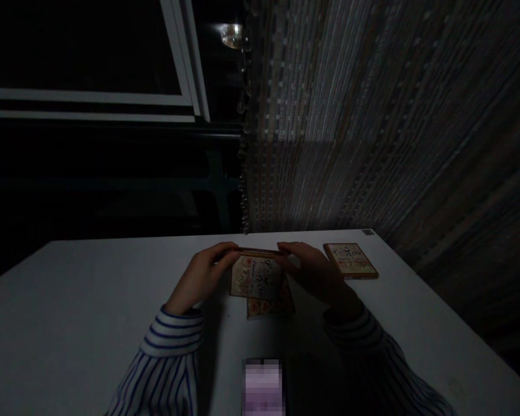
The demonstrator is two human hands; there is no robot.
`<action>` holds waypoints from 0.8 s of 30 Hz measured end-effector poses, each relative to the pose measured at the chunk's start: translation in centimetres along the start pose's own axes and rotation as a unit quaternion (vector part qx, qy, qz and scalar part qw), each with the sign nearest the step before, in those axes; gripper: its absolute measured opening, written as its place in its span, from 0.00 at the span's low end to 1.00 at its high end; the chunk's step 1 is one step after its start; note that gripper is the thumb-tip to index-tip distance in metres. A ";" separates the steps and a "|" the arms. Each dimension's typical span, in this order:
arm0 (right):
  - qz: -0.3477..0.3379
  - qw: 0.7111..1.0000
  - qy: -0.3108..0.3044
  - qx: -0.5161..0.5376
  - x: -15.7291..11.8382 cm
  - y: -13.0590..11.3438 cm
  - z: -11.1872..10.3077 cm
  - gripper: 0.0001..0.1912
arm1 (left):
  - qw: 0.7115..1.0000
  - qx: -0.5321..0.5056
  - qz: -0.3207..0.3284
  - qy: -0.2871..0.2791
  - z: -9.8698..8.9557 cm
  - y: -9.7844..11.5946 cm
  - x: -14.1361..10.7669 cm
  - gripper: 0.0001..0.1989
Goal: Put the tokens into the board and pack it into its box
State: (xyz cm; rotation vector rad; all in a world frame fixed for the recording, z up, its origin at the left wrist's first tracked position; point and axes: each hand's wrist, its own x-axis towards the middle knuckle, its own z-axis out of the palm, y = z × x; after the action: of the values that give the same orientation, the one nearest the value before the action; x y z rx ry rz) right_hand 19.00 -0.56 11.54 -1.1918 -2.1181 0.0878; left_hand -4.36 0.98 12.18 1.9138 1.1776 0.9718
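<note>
My left hand (208, 271) pinches the left end of a flat, brown-edged Chinese chess box (260, 252), its thumb below and fingers above. At the opposite end, my right hand (309, 266) grips it the same way, partly in shadow. Just below the held edge shows a pale cover (256, 278) with black calligraphy and small lettering; I cannot tell whether it belongs to the same box. Under that cover, a panel with round orange piece pictures (271, 307) sticks out toward me. Dim light hides finer detail.
A similar flat box (351, 261) lies on the white table (112, 323) to the right, near a small dark patch (367, 232) at the far corner. A blurred-out device (263, 387) sits at the near edge. Behind hangs a string curtain (312, 115) beside a dark window (82, 52).
</note>
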 end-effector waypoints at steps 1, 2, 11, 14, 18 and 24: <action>0.009 1.000 0.007 -0.002 0.0 0.0 0.0 0.17 | 1.000 -0.008 -0.005 0.004 0.0 -0.1 0.0 0.19; 0.020 1.000 0.011 -0.005 0.0 0.0 0.0 0.17 | 1.000 -0.014 -0.010 0.009 0.1 -0.3 0.1 0.19; 0.085 0.996 0.007 0.003 0.1 -0.6 -0.7 0.18 | 0.998 -0.030 -0.044 0.045 -0.1 -1.1 0.3 0.21; 0.081 0.997 0.000 0.019 0.2 -0.8 -0.7 0.16 | 0.997 -0.043 -0.051 0.047 -0.2 -1.1 0.3 0.21; 0.067 0.997 -0.013 0.040 0.3 -0.9 -0.7 0.14 | 0.996 -0.058 -0.052 0.039 -0.1 -0.9 0.2 0.21; 0.059 0.996 -0.019 0.060 0.5 -0.9 -0.5 0.14 | 0.998 -0.025 -0.048 0.042 0.0 -0.9 0.3 0.21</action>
State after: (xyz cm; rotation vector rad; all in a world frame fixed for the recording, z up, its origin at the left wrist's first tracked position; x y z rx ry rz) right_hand 18.46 -0.84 12.46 -1.2515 -2.0431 0.2906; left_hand -4.62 1.57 11.43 1.7744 1.2704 1.0294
